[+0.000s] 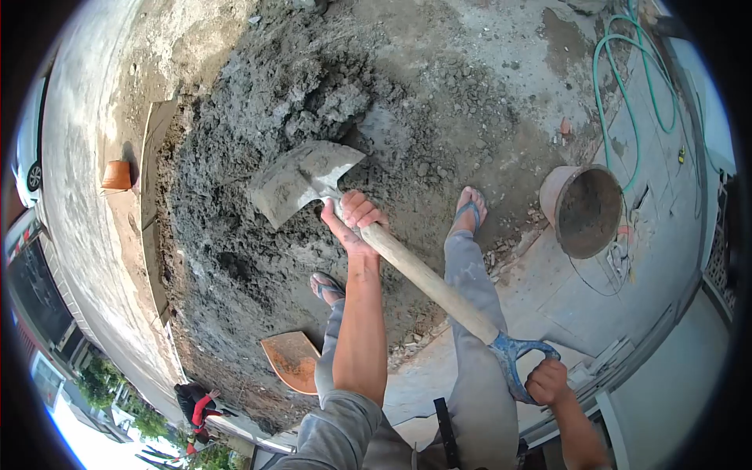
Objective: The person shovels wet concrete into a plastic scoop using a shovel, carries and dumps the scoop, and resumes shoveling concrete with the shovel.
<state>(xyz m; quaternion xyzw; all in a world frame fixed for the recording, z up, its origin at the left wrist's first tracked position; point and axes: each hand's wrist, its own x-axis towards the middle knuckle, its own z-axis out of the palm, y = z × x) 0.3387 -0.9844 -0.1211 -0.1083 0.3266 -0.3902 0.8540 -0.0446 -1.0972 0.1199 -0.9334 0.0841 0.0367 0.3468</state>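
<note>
My left hand point(356, 219) is wrapped round the lower shaft of a shovel point(427, 282), close to its blade. My right hand point(548, 382) grips the blue D-shaped handle at the other end. The wide metal blade point(301, 180), coated in grey dirt, is over a heap of wet grey mortar mix point(227, 196). Whether the blade touches the heap is hard to tell. My feet, in flip-flops, stand on either side of the shovel, the left one at the edge of the heap.
A mud-lined bucket point(552, 196) stands at right, near a green hose point(601, 86). A wooden board point(149, 211) edges the heap at left, with a small orange bucket point(117, 175) beyond. An orange-brown scoop-shaped piece point(291, 359) lies below. Another person point(196, 407) is at lower left.
</note>
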